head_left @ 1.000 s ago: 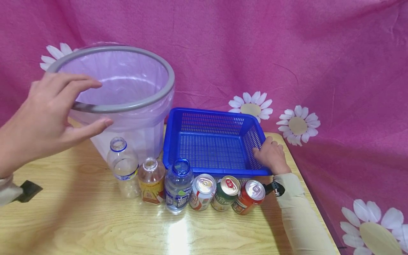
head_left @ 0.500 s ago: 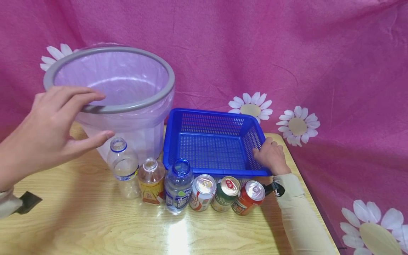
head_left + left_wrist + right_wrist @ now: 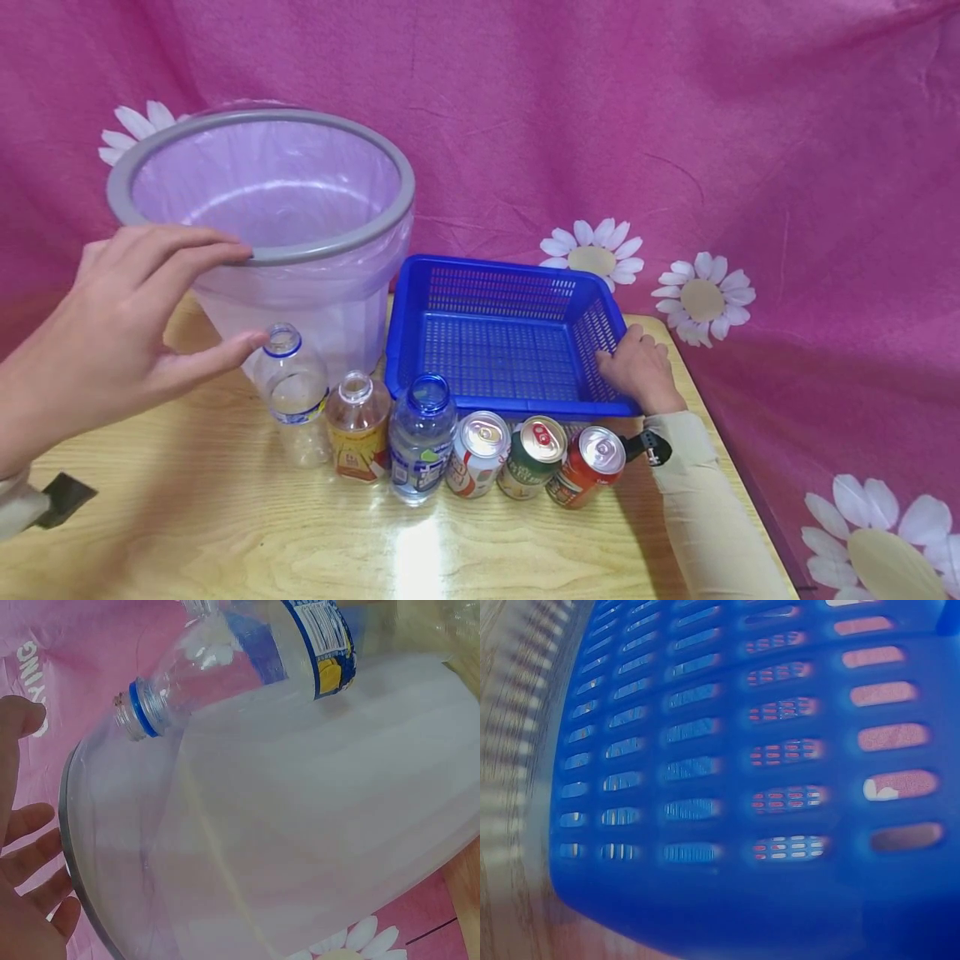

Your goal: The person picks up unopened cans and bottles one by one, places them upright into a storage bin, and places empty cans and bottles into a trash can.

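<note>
My left hand [image 3: 131, 321] hovers at the front left of the lined bin [image 3: 262, 254], thumb and fingers spread apart with nothing between them. Its thumb tip is close to the neck of a clear plastic bottle [image 3: 296, 400] that stands upright without a cap; contact cannot be told. In the left wrist view, the fingertips [image 3: 64, 900] are at the bin's grey rim. My right hand [image 3: 641, 367] grips the right rim of a blue plastic basket [image 3: 513, 407]. The right wrist view shows only the slotted basket wall [image 3: 735, 772], without the hand.
Right of the clear bottle stand an amber-tinted bottle [image 3: 358, 437], a blue-rimmed bottle [image 3: 422, 446], a white can [image 3: 477, 458], a green can [image 3: 532, 462] and a red can [image 3: 587, 471]. They line the wooden table [image 3: 300, 542]. A pink flowered cloth [image 3: 487, 108] hangs behind.
My left hand has lowered from over the bin's rim toward the clear bottle's neck. The right hand and basket stay in place.
</note>
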The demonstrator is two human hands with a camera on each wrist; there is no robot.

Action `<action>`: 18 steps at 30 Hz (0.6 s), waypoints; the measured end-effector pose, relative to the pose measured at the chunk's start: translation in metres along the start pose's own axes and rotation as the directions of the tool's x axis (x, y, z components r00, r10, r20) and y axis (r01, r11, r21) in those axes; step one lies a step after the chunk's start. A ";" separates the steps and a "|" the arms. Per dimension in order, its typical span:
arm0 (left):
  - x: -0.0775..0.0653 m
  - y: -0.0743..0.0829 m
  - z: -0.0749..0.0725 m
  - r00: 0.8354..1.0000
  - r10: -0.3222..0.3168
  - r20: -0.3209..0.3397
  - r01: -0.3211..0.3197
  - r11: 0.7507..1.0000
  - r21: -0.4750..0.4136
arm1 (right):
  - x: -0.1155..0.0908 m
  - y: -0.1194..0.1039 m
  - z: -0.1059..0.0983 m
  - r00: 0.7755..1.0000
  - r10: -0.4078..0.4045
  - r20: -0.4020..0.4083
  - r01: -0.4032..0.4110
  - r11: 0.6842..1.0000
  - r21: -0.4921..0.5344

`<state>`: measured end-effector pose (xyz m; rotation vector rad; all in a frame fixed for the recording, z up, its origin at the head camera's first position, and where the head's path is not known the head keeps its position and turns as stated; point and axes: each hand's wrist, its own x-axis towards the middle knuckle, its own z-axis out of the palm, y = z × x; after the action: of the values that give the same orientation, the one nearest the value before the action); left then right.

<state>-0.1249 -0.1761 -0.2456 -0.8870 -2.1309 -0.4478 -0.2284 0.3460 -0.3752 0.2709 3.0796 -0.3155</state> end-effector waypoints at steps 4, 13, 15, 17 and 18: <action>-0.002 0.003 0.000 1.000 0.023 -0.018 -0.023 1.000 0.004 | 0.000 0.000 -0.001 1.000 0.002 0.000 -0.002 1.000 0.004; -0.010 0.010 0.001 0.998 0.029 -0.057 -0.029 1.000 0.000 | 0.000 0.000 -0.001 1.000 -0.005 -0.003 0.005 1.000 0.000; -0.013 0.011 0.001 0.999 0.020 -0.041 -0.019 1.000 0.013 | 0.001 0.000 -0.001 1.000 -0.003 -0.003 0.003 1.000 0.003; -0.015 0.012 0.002 1.000 0.015 -0.026 -0.015 1.000 0.018 | 0.000 0.000 0.000 1.000 0.001 -0.002 -0.001 1.000 0.004; -0.016 0.012 0.003 1.000 0.016 -0.025 -0.015 1.000 0.015 | 0.000 0.000 0.000 1.000 0.002 -0.002 -0.002 1.000 0.004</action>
<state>-0.1103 -0.1736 -0.2595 -0.8846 -2.1002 -0.4328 -0.2288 0.3458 -0.3750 0.2743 3.0806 -0.3220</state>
